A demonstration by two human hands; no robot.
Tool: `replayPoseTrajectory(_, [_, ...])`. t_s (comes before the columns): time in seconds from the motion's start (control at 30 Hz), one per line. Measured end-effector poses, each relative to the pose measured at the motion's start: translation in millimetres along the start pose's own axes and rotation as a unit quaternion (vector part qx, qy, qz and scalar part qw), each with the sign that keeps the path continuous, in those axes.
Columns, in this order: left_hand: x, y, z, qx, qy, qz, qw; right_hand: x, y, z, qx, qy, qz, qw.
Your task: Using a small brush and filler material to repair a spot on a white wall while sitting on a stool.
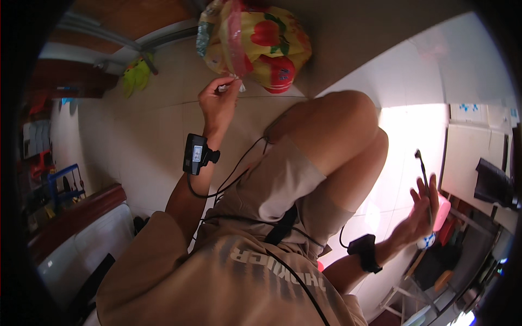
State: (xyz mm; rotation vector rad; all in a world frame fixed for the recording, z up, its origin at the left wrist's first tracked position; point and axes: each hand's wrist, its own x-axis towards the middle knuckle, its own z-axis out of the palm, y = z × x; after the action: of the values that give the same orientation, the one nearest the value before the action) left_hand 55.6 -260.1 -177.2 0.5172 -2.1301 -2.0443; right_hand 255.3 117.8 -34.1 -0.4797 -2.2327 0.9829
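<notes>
My left hand [220, 103] is closed in a pinch just below a bulging plastic bag [293, 43] with a yellow ground and red fruit prints. Between its fingertips shows a small white crumpled piece [239, 83]; whether it belongs to the bag, I cannot tell. Out to the right, my right hand [417, 220] holds a thin dark stick [423, 169] with a small knob at its upper end. The stick runs along the palm, and several fingers are stretched out beside it. Both wrists carry black strapped devices with cables.
My bent knees [348, 125] lie between the two hands, over a tiled floor [147, 146]. Yellow-green slippers or gloves [137, 75] lie at the far left. A pink object [443, 211] stands behind my right hand. Dark wooden furniture [76, 220] lines the left, and a white cabinet [473, 152] the right.
</notes>
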Motion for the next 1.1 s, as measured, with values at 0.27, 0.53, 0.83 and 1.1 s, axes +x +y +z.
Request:
replayPoseTrajectory(0.27, [-11,16,13,-0.005,-0.033,0.006,0.999,-21,-12,7,0.075,-0.051,0.070,0.993])
replayPoseTrajectory(0.53, [-24,31,4,-0.008,-0.049,-0.002,0.999,-46,4,-4,0.086,-0.022,0.134,0.987])
replayPoseTrajectory(0.83, [-27,39,10,-0.010,-0.071,0.006,0.997,-43,1,2,0.063,-0.036,0.107,0.992])
replayPoseTrajectory(1.1, [-27,42,15,-0.035,-0.121,0.009,0.992,-35,-2,2,0.084,-0.039,0.066,0.994])
